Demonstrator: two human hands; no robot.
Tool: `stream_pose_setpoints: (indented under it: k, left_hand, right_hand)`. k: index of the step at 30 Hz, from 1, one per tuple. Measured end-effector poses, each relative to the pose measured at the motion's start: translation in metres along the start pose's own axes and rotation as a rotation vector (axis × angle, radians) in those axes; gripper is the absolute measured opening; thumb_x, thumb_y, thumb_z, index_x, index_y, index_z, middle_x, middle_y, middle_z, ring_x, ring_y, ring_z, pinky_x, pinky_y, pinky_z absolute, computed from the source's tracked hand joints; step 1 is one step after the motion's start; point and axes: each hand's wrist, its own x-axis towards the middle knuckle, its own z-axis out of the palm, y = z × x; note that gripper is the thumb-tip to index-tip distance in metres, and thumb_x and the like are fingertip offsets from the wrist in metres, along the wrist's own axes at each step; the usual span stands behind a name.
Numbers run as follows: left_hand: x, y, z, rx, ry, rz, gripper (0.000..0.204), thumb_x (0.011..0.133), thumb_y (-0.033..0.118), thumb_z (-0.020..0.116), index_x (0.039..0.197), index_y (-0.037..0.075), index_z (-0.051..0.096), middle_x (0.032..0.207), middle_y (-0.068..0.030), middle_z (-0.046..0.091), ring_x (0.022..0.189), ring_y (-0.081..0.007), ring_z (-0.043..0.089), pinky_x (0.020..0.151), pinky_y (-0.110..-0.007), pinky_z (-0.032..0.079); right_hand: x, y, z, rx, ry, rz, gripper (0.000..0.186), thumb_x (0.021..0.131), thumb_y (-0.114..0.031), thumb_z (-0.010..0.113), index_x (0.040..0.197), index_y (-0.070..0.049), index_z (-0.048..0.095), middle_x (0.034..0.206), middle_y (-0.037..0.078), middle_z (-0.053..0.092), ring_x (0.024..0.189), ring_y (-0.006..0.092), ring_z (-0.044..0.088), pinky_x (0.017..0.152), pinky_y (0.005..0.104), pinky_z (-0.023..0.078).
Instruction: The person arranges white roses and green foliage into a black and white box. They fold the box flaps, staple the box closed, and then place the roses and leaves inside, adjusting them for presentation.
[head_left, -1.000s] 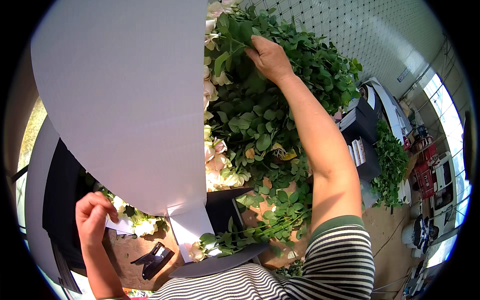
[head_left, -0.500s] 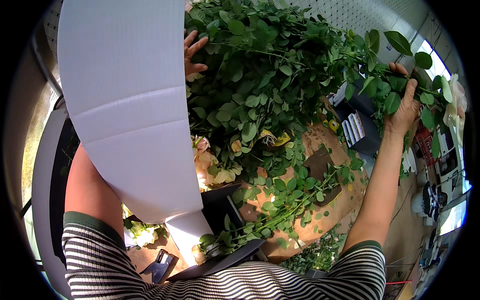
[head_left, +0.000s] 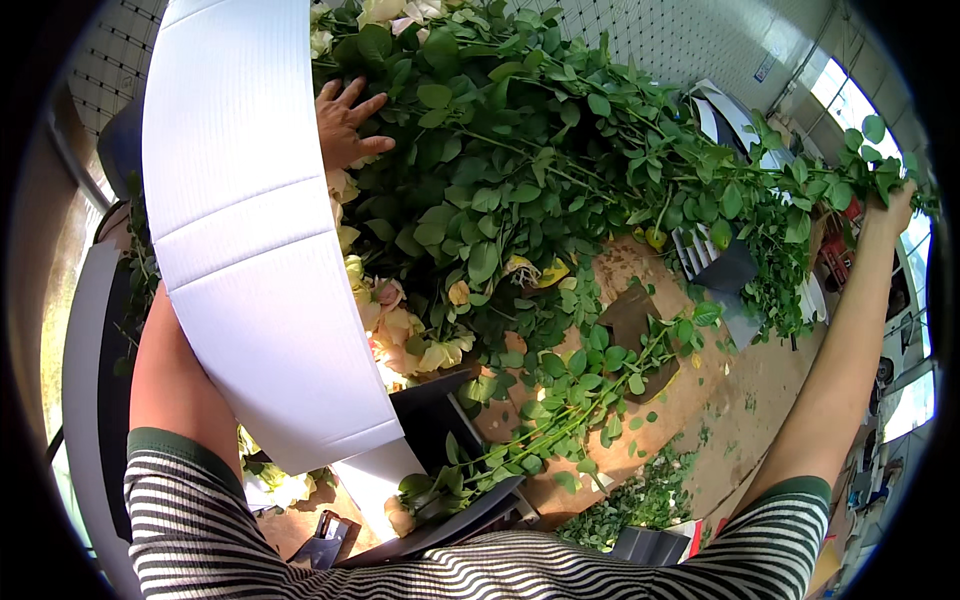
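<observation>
A big heap of leafy rose stems (head_left: 520,170) spreads across the upper middle, with cream and pale pink blooms (head_left: 395,335) along its left side. My left hand (head_left: 350,130) rests at the left end of the heap, fingers spread over the leaves. In front of my left forearm stands a curved white corrugated sheet (head_left: 250,240), hiding much of that arm. Out at the far right, my right hand (head_left: 890,208) is closed around a leafy rose stem (head_left: 815,188). Leaves partly cover its fingers, and the stem's bloom is out of sight.
Closer to me, loose rose stems (head_left: 560,420) lie over a black holder (head_left: 435,415) on a brown worktop (head_left: 640,270). A dark box with white slats (head_left: 715,262) sits right of the heap. Cut leaves (head_left: 640,500) gather below the worktop. Netting (head_left: 620,40) hangs behind.
My right hand has moved farther right with the rose stem, and its bloom has gone from view. My left hand and the white sheet have shifted a little to the left.
</observation>
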Motion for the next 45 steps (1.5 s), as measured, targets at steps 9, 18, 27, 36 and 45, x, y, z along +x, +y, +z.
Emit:
stream_pose_setpoints:
  k: [9, 18, 27, 36, 45]
  left_hand:
    - [0.003, 0.006, 0.012, -0.069, 0.030, 0.013, 0.081, 0.080, 0.079, 0.040, 0.144, 0.029, 0.038, 0.152, -0.0094, 0.029, 0.138, -0.0353, 0.030, 0.112, -0.058, 0.018]
    - [-0.005, -0.007, 0.033, -0.064, 0.084, 0.019, 0.083, 0.081, 0.079, 0.040, 0.146, 0.027, 0.034, 0.155, -0.0090, 0.023, 0.140, -0.0335, 0.025, 0.114, -0.054, 0.016]
    - [-0.014, -0.006, 0.003, -0.072, 0.006, 0.012, 0.076, 0.085, 0.071, 0.043, 0.147, 0.027, 0.033, 0.157, -0.0070, 0.018, 0.142, -0.0317, 0.021, 0.114, -0.050, 0.020]
    - [-0.195, -0.105, -0.037, -1.515, 0.292, -0.140, 0.036, 0.094, 0.040, 0.051, 0.110, 0.008, 0.058, 0.100, -0.0054, 0.054, 0.090, -0.0169, 0.051, 0.077, -0.032, 0.042]
    - [-0.428, 0.125, -0.020, -1.335, -0.307, -0.061, 0.044, 0.081, 0.032, 0.070, 0.114, 0.004, 0.060, 0.107, -0.0145, 0.059, 0.101, -0.0339, 0.056, 0.086, -0.042, 0.047]
  right_hand:
    - [-0.026, 0.004, -0.034, -0.558, -0.503, -0.142, 0.034, 0.080, -0.025, 0.062, 0.100, 0.003, 0.062, 0.102, 0.010, 0.064, 0.091, 0.0257, 0.061, 0.077, 0.0379, 0.049]
    - [-0.065, 0.047, -0.126, -0.744, -0.643, -0.066, 0.028, 0.076, -0.018, 0.063, 0.096, 0.002, 0.063, 0.096, 0.010, 0.063, 0.084, 0.0259, 0.061, 0.072, 0.0370, 0.049]
    - [-0.064, -0.007, -0.111, -0.668, -0.664, -0.269, 0.024, 0.072, -0.011, 0.064, 0.092, 0.001, 0.064, 0.089, 0.010, 0.063, 0.078, 0.0262, 0.061, 0.067, 0.0360, 0.048]
    - [-0.241, -0.167, -0.088, -0.007, -1.485, -0.596, 0.021, 0.068, -0.004, 0.065, 0.089, 0.001, 0.065, 0.083, 0.010, 0.062, 0.071, 0.0264, 0.060, 0.062, 0.0350, 0.047]
    - [-0.413, -0.236, -0.036, 0.551, -2.025, -0.543, 0.025, 0.064, 0.002, 0.066, 0.088, 0.000, 0.064, 0.075, 0.011, 0.057, 0.061, 0.0273, 0.056, 0.056, 0.0339, 0.044]
